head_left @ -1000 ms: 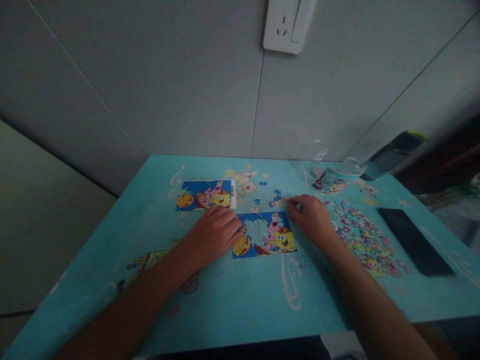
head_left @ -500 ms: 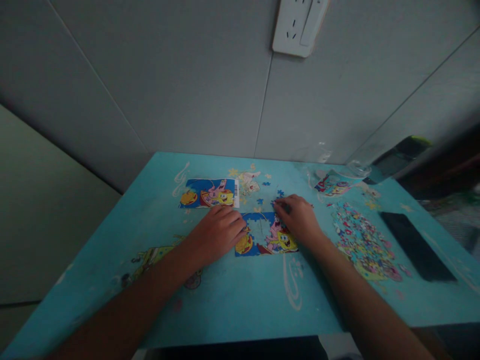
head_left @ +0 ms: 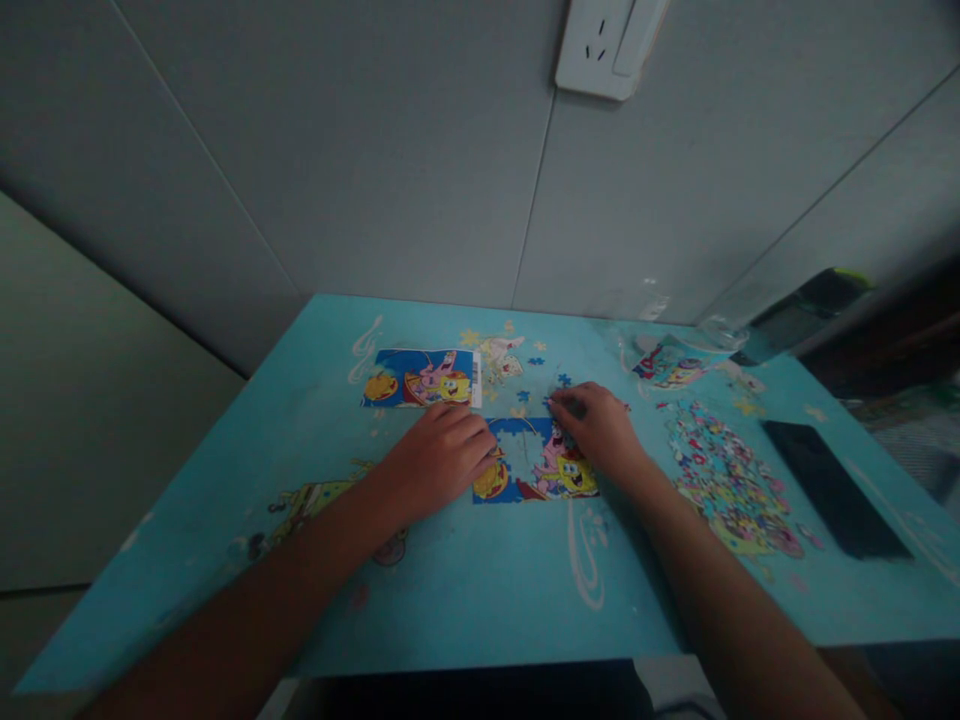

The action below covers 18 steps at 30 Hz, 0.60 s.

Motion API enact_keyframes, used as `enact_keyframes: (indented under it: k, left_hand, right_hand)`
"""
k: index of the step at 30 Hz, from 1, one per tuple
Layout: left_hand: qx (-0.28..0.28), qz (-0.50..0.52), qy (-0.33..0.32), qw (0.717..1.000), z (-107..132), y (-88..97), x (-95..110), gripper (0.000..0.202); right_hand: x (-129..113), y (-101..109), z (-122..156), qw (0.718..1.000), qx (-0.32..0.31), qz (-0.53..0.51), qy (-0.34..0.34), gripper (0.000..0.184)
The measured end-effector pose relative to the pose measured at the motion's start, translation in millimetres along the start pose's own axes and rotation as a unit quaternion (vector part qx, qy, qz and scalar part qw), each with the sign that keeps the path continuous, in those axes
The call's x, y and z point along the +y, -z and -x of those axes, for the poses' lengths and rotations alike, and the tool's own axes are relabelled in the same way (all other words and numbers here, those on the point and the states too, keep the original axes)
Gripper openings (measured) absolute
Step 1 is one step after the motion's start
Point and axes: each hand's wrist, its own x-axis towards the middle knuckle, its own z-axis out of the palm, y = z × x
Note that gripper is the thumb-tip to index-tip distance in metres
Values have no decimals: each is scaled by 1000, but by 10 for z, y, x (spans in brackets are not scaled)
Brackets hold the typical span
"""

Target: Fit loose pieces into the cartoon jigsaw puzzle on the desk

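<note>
A partly assembled jigsaw puzzle (head_left: pixel 555 485) lies flat on the table, its cartoon picture showing blue, a burger and a yellow sponge figure, with a gap in the upper middle where the table shows. My left hand (head_left: pixel 448 448) rests at its left edge, fingers curled together against it. At its upper right edge, my right hand (head_left: pixel 598 425) pinches thumb and fingers on what looks like a small blue puzzle piece, mostly hidden. Several loose blue pieces (head_left: pixel 564 380) lie just beyond that hand. Behind my left hand is a picture card (head_left: pixel 420 378) with the matching image.
A heap of mixed puzzle pieces (head_left: pixel 727 475) lies to the right, beside a dark phone-like slab (head_left: pixel 836 490). Farther back stand a printed cup-like container (head_left: pixel 679 362) and clear plastic. A grey wall (head_left: pixel 375 150) with a socket (head_left: pixel 609 45) borders the blue table (head_left: pixel 480 610).
The camera view has shifted slightly, so everything sits a little higher in the picture. Both hands stay in nearly the same places at the puzzle, with their grip looking the same.
</note>
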Motion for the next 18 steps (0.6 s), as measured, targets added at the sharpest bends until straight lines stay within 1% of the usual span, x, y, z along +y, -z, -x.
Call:
enact_keyframes:
  k: [5,10,18]
  left_hand:
    - [3,4,-6,1000,5,-17,-5,17]
    - [-8,1,-1,1000,5,-23,17,20]
    - [-7,11,-2,1000,14,-8,20,19]
  right_hand:
    - [-12,-6,-6,1000,-9,-19,-1,22]
    - [33,-34,-13,999,-11,-30,-8,21]
    - [16,-15,6,999,2,-36,-30,22]
